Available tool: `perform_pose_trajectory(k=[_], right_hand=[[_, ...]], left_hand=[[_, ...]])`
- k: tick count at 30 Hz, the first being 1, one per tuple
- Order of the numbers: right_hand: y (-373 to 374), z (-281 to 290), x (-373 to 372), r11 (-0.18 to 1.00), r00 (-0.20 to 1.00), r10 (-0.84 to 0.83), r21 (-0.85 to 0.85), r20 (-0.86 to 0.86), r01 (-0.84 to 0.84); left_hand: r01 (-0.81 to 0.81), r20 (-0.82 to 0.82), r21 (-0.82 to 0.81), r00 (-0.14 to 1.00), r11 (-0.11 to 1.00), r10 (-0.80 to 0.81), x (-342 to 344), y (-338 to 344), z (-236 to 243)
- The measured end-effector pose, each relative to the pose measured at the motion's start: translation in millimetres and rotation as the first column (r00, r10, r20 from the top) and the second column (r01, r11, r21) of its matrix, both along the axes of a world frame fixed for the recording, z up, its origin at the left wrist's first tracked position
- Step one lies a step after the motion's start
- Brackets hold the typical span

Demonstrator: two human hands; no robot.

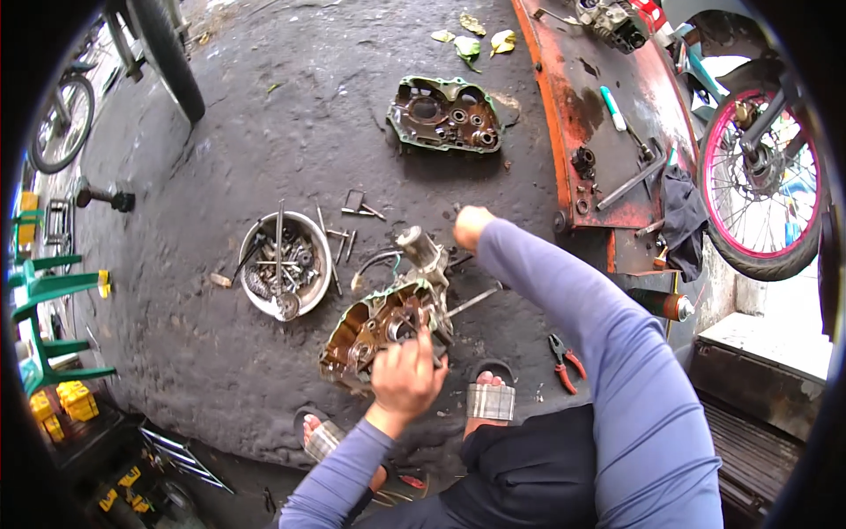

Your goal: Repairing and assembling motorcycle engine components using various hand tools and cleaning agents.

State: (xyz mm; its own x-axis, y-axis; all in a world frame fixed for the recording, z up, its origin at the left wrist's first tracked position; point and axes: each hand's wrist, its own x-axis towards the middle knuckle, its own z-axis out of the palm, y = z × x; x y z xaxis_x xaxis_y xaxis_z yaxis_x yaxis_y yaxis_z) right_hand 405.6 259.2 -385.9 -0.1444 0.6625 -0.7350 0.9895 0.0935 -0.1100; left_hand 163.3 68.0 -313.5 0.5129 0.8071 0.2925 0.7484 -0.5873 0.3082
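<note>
An opened engine crankcase half (370, 331) lies on the dark ground in front of my feet, its oily brown inside facing up. A silver cylindrical motor (421, 249) sticks out at its far end. My left hand (405, 375) rests on the crankcase's near right side, index finger stretched toward the bore, other fingers curled; a dark piece shows beside them, its kind unclear. My right hand (473, 227) is a closed fist to the right of the motor, above the ground; what it grips is hidden. A metal rod (476, 300) slants out from the crankcase's right side.
A white bowl (328, 264) of metal parts stands left of the crankcase. Another crankcase half (445, 115) lies farther off. Red-handled pliers (567, 363) lie near my right foot. An orange metal bench (551, 115) with tools and a pink-rimmed wheel (762, 176) stand at right.
</note>
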Motion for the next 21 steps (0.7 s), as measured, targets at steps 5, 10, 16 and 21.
perform_pose_trajectory(k=[5,10,16,21], right_hand=[[-25,15,18,0.722,0.694,-0.688,-0.304,-0.212,0.622],[-41,40,47,0.878,0.857,-0.349,0.188,-0.38,0.441],[-230,107,76,-0.031,0.266,-0.087,0.27,-0.96,0.962],[-419,7,112,0.599,0.689,-0.72,0.426,-0.085,0.678]], left_hand=[[0.1,0.035,-0.133,0.995,0.986,-0.096,11,-37,0],[0.141,0.056,-0.245,0.99,0.959,-0.131,17,-31,0],[0.124,0.084,-0.339,0.991,0.933,-0.101,-16,13,30],[0.126,0.158,-0.266,0.984,0.956,-0.086,-12,59,30]])
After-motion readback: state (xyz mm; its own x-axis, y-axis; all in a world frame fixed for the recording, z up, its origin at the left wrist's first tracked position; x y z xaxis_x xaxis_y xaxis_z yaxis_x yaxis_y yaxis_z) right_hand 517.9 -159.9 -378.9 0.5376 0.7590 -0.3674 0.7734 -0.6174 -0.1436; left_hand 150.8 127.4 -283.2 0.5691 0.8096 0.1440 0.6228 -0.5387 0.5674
